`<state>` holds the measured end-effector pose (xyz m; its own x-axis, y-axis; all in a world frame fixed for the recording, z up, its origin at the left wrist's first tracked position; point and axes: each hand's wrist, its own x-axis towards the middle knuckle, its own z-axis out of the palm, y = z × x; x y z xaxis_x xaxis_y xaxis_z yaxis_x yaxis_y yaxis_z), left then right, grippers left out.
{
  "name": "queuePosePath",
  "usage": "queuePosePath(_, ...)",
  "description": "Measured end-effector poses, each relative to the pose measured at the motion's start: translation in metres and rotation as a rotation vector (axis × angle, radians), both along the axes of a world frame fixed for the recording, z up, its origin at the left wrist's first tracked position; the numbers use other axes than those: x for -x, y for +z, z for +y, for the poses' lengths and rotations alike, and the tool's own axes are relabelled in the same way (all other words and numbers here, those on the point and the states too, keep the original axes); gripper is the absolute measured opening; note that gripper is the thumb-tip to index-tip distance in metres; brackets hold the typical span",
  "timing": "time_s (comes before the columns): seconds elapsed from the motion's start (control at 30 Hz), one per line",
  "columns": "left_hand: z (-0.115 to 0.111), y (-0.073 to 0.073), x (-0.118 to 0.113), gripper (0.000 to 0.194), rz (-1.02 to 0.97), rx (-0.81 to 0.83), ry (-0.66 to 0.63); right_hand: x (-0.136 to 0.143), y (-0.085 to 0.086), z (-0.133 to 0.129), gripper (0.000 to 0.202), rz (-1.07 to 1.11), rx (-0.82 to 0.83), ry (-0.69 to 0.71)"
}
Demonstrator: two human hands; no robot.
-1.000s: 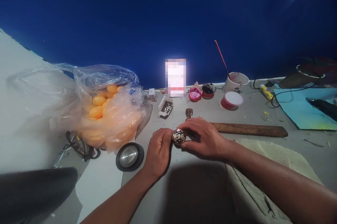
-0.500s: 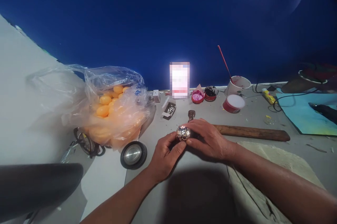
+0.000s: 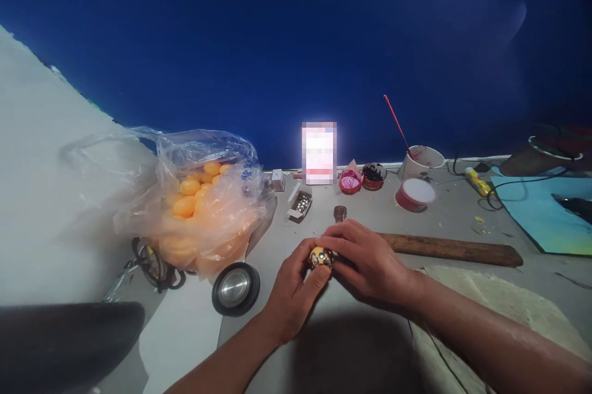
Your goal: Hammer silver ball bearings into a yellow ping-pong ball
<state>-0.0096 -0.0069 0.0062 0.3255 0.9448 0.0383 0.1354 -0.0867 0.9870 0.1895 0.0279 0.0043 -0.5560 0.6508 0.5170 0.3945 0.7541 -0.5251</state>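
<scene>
Between my two hands sits a small yellow-orange ball [image 3: 320,258] covered in shiny silver round studs. The fingers and thumb of my left hand [image 3: 298,286] close around its left and near sides. My right hand [image 3: 370,261] is closed against its right side, with fingertips on the top; part of that hand's grip is hidden. Just beyond the hands lies a hammer [image 3: 453,250], its wooden handle running right and its head partly covered by my right hand. An open small box [image 3: 301,204] of silver studs stands behind the ball.
A clear plastic bag [image 3: 231,215] of orange balls stands at left, near a black-rimmed metal disc [image 3: 235,289]. Toward the wall are a glowing screen [image 3: 319,153], two small red containers, a paper cup [image 3: 424,160] with a red stick and a white-topped tub [image 3: 415,195]. Cloth [image 3: 504,307] lies at right.
The ball has turned between my fingers, so its yellow-orange surface shows more beside the studs. My right fingers have shifted over its top. The whole view has dropped slightly in the frame.
</scene>
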Motion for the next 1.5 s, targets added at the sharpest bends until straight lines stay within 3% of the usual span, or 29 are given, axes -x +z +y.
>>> queuePosePath(0.17,-0.001,-0.003,0.001,0.03,0.028,-0.004,0.081,-0.003,-0.004,0.002,0.03,0.03,0.007,-0.032)
queuePosePath(0.3,-0.001,0.0,0.001,0.024,0.061,0.014,0.055,-0.011,-0.001,0.018,0.014,-0.041,0.077,-0.204)
queuePosePath(0.4,-0.001,0.003,0.0,0.02,0.092,-0.007,0.054,-0.006,0.022,0.037,0.019,-0.255,0.154,-0.314)
queuePosePath(0.53,-0.003,0.003,-0.002,0.015,0.096,0.002,0.102,0.029,0.059,0.067,0.031,-0.658,0.178,-0.405)
queuePosePath(0.63,-0.003,0.001,-0.004,0.019,0.075,0.047,0.209,0.061,0.069,0.089,0.031,-0.797,0.186,-0.403)
queuePosePath(0.73,0.0,-0.001,-0.005,0.027,0.034,0.106,0.332,0.08,0.064,0.104,0.029,-0.845,0.203,-0.414)
queuePosePath(0.87,0.005,-0.002,-0.005,0.039,-0.023,0.132,0.401,0.083,0.054,0.114,0.031,-0.879,0.235,-0.388)
queuePosePath(1.17,0.006,-0.004,-0.007,0.041,-0.107,0.106,0.354,0.08,0.05,0.113,0.025,-0.822,0.325,-0.373)
queuePosePath(1.37,0.005,-0.004,-0.006,0.039,-0.063,0.11,0.327,0.07,0.047,0.115,0.024,-0.646,0.379,-0.377)
queuePosePath(1.5,0.005,-0.002,-0.006,0.04,-0.066,0.131,0.319,0.06,0.041,0.12,0.02,-0.516,0.471,-0.298)
